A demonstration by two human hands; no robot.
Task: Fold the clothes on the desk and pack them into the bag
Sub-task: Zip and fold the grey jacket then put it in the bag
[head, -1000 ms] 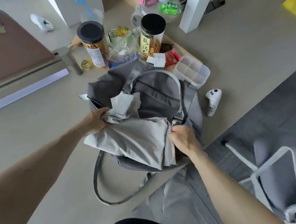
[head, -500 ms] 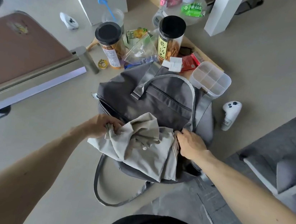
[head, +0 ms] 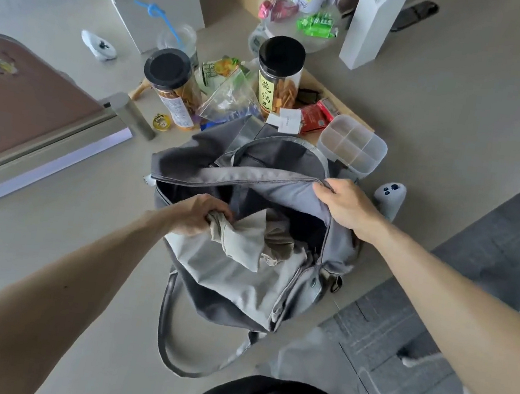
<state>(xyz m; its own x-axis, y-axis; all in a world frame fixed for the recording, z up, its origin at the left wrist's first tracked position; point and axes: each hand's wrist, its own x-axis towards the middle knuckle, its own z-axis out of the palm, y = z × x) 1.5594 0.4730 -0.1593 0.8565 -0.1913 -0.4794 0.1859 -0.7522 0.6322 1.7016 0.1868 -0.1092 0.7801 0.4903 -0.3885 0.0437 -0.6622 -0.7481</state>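
A grey duffel bag (head: 221, 301) lies open on the desk at its near edge. A pale grey-beige garment (head: 245, 247) sits bunched in the bag's mouth, partly inside and partly draped over the near rim. My left hand (head: 198, 216) grips the garment's crumpled left end at the opening. My right hand (head: 347, 205) pinches the far zipper edge of the bag at its right end and holds that flap up. The inside of the bag beneath the garment is dark and mostly hidden.
Behind the bag stand two black-lidded snack jars (head: 280, 73), a clear divided box (head: 353, 146), plastic bags and packets. A white controller (head: 391, 197) lies right of my right hand; another controller (head: 98, 45) lies far left. A brown board (head: 16, 105) occupies the left.
The garment has gone from lying on top of the bag to sinking into its mouth. My right hand left the garment and lifted the bag's far zipper edge. My left hand pushed the cloth inward.
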